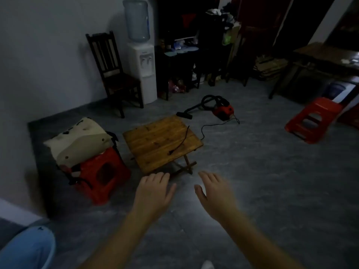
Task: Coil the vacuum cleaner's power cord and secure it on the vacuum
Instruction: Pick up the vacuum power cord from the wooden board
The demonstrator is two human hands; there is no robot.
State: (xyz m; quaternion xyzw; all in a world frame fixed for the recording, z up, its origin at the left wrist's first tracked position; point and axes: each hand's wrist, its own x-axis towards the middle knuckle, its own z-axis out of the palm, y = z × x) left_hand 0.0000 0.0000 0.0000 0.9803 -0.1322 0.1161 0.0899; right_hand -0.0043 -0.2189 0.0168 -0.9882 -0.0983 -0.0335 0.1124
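both hands empty, fingers spread: left hand (153, 191), right hand (213, 191), stretched toward the low wooden table (147, 150); power cord (184, 135) trails across it from the red vacuum cleaner (223, 110) on the floor beyond, likely left uncoiled after use.

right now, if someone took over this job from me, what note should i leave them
Left hand and right hand: both open, holding nothing, held out above the floor.
Vacuum: on the floor beyond the wooden table.
Power cord: uncoiled, trailing from the vacuum across the floor and up onto the table.
Done: nothing yet.
Left: pick up the cord, coil it, secure it on the vacuum.
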